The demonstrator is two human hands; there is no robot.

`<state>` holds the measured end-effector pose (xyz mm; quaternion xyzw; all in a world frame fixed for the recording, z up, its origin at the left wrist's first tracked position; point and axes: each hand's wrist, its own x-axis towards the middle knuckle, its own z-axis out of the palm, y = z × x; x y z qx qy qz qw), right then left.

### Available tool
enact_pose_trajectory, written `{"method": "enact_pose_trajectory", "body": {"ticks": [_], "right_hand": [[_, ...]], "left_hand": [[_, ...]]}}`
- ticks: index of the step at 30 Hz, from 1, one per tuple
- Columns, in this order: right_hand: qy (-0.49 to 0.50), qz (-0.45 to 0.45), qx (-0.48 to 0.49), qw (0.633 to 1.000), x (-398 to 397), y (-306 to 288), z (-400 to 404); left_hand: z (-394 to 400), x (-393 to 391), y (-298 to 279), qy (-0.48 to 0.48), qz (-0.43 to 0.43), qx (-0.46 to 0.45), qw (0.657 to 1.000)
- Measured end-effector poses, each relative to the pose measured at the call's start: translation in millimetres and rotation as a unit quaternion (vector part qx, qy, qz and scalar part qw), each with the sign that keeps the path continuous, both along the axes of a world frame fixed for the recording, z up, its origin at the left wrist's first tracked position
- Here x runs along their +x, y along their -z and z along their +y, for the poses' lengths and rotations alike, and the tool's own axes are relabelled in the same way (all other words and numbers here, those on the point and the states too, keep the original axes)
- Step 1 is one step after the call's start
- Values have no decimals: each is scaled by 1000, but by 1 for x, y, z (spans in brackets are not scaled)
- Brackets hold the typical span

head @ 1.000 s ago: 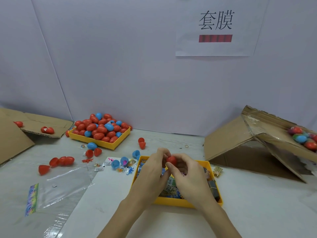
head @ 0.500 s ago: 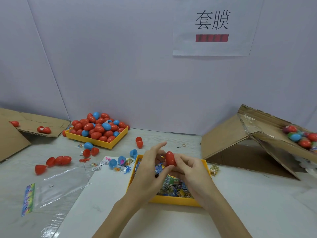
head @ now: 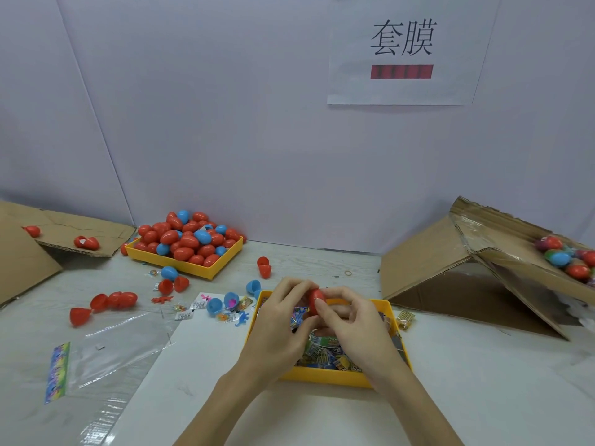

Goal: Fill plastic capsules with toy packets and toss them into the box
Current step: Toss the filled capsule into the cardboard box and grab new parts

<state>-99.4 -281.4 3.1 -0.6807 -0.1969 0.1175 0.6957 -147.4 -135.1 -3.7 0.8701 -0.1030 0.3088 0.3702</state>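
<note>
A red plastic capsule is held between both hands above the near yellow tray of toy packets. My left hand curls its fingers round the capsule's left side. My right hand pinches its right side with thumb and fingers. The cardboard box lies tipped open at the right, with several filled capsules inside.
A second yellow tray heaped with red and blue capsules stands at the back left. Loose capsule halves, small packets and a clear plastic bag litter the left of the table. Flattened cardboard lies at far left.
Both hands stay together on the red capsule over the tray; the left hand's fingers, spread half a second ago, have closed round it. The capsule has turned slightly.
</note>
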Motion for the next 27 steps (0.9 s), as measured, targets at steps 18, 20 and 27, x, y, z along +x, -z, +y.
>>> {"method": "enact_pose_trajectory", "body": {"ticks": [18, 20, 27], "right_hand": [[109, -155, -191, 963, 14, 3, -18], [98, -235, -308, 917, 17, 5, -21], [19, -274, -483, 831, 11, 5, -14]], "left_hand": [[4, 0, -6, 27, 65, -197, 978], [7, -1, -9, 44, 111, -305, 945], [10, 1, -9, 43, 119, -377, 918]]}}
